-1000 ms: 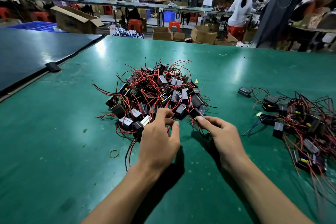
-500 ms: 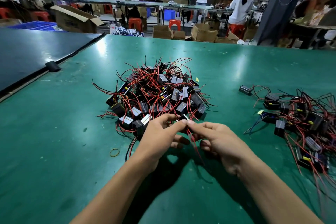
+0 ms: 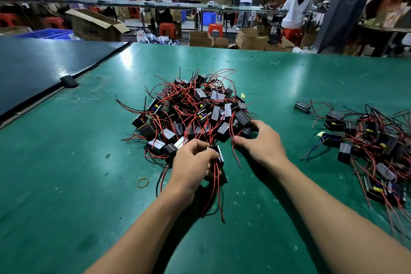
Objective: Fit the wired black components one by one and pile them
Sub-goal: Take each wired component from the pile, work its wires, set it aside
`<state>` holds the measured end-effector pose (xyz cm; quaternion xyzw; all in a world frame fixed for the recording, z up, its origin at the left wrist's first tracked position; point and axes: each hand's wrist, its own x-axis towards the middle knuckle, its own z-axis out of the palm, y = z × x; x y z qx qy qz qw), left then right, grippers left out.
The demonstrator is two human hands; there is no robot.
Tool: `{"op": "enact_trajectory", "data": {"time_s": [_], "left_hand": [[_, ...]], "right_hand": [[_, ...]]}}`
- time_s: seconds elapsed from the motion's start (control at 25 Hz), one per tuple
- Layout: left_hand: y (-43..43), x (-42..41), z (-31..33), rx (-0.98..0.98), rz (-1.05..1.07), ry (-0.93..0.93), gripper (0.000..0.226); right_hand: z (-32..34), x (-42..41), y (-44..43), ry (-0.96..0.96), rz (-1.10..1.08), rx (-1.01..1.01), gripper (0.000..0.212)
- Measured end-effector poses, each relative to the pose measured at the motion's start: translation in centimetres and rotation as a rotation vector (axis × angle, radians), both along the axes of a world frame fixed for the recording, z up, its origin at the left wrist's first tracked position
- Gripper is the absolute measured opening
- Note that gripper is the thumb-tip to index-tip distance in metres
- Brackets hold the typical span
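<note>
On green table (image 3: 66, 184), left hand (image 3: 191, 167) grips black component (image 3: 219, 155); right hand (image 3: 260, 142) touches pile (image 3: 191, 111).

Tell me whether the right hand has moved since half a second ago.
Yes. The right hand has left the left hand and reached forward to the near-right edge of the pile.

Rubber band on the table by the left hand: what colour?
Yellow rubber band, on the green table; head view shows it best.
</note>
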<state>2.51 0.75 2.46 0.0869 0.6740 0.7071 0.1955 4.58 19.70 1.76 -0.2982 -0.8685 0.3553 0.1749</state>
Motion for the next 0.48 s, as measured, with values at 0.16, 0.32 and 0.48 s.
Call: {"op": "enact_trajectory", "data": {"time_s": [0.16, 0.32, 0.48], "left_hand": [[0.0, -0.2, -0.3, -0.029, -0.052, 0.035, 0.015], [-0.1, -0.1, -0.4, -0.099, -0.076, 0.12, 0.011], [-0.2, 0.1, -0.5, -0.115, -0.067, 0.158, 0.008]], "right_hand": [[0.3, -0.1, 1.1, 0.082, -0.04, -0.087, 0.034], [2.5, -0.3, 2.1, 0.285, -0.052, -0.67, 0.036], [4.2, 0.4, 1.6, 0.52, -0.012, -1.215, 0.039]]}}
